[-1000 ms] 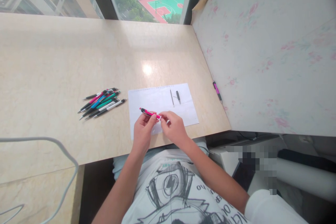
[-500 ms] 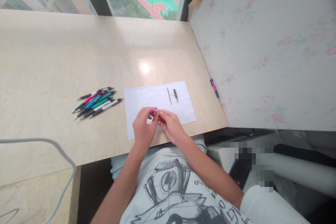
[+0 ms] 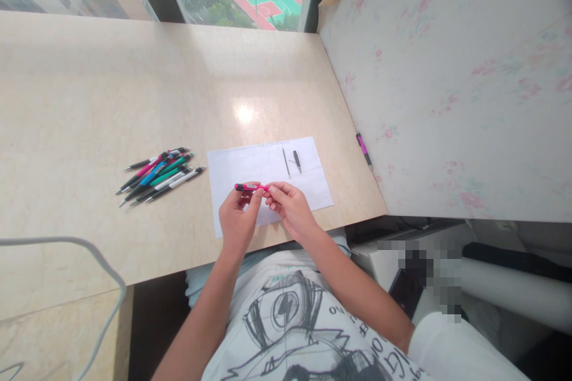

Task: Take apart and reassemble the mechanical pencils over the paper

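Both of my hands hold a pink and black pen (image 3: 248, 187) just above a white sheet of paper (image 3: 268, 174) near the table's front edge. My left hand (image 3: 236, 220) grips the pen's barrel from below, fingers closed. My right hand (image 3: 288, 209) pinches the pen's right end with its fingertips. On the far part of the sheet lie a thin black refill (image 3: 286, 162) and a small black pen part (image 3: 297, 161).
A pile of several coloured pens (image 3: 156, 174) lies on the beige table (image 3: 111, 101) left of the sheet. Another pink pen (image 3: 364, 150) rests against the flowered wall (image 3: 447, 83) on the right. A grey cable (image 3: 89, 250) loops at the left. Windows run along the back.
The pen, almost hidden between my hands half a second ago, now shows its barrel pointing left again. My hands stayed over the sheet's front edge.
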Demonstrator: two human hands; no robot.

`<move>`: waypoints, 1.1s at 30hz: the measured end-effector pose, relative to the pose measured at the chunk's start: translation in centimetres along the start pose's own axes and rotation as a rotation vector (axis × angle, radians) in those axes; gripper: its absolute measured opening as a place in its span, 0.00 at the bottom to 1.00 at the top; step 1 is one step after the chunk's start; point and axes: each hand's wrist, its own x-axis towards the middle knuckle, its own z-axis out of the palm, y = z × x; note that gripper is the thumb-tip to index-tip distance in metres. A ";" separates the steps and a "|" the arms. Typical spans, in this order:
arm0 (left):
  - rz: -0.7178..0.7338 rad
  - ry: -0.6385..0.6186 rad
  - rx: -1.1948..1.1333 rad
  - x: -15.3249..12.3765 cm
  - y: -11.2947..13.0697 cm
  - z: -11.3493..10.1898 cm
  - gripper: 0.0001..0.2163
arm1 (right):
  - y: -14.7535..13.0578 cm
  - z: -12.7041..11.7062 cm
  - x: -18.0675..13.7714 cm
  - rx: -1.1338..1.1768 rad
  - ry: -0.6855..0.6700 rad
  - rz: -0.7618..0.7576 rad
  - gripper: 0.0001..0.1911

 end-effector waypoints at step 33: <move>-0.082 -0.041 0.057 0.9 -2.2 -0.2 0.14 | -2.9 0.0 3.8 -1.962 0.212 -0.525 0.10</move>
